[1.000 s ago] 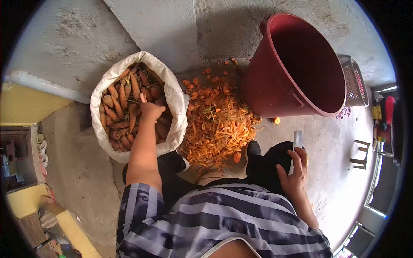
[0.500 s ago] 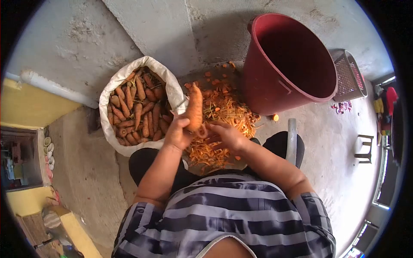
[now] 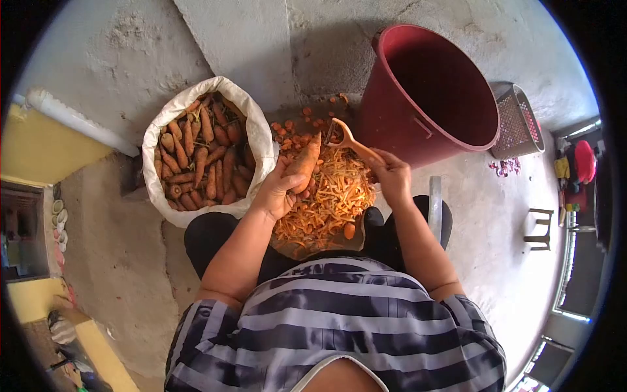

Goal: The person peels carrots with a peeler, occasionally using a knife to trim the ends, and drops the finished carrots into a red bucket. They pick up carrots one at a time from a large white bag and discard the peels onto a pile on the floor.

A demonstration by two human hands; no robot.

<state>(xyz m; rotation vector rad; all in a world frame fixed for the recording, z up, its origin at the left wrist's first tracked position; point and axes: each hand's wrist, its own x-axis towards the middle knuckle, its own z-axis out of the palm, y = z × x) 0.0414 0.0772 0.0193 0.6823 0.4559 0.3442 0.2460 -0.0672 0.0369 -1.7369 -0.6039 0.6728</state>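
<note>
My left hand (image 3: 279, 193) grips a carrot (image 3: 305, 162) by its lower half, tip pointing up and right. My right hand (image 3: 390, 174) holds an orange peeler (image 3: 351, 138), whose blade end sits just right of the carrot's top. Both hands hover over a heap of orange carrot peelings (image 3: 330, 196) on the concrete floor. A white sack (image 3: 260, 140) full of unpeeled carrots stands to the left of my left hand.
A large dark red bucket (image 3: 431, 98) stands at the upper right, its inside hidden in shadow. A mesh basket (image 3: 519, 124) lies beyond it. A pale tube (image 3: 434, 206) rests on my right knee. A small stool (image 3: 542, 228) stands at far right.
My left hand pulled a carrot out of the sack and brought it over the peelings. My right hand left my knee, took up the peeler and raised it to the carrot's top.
</note>
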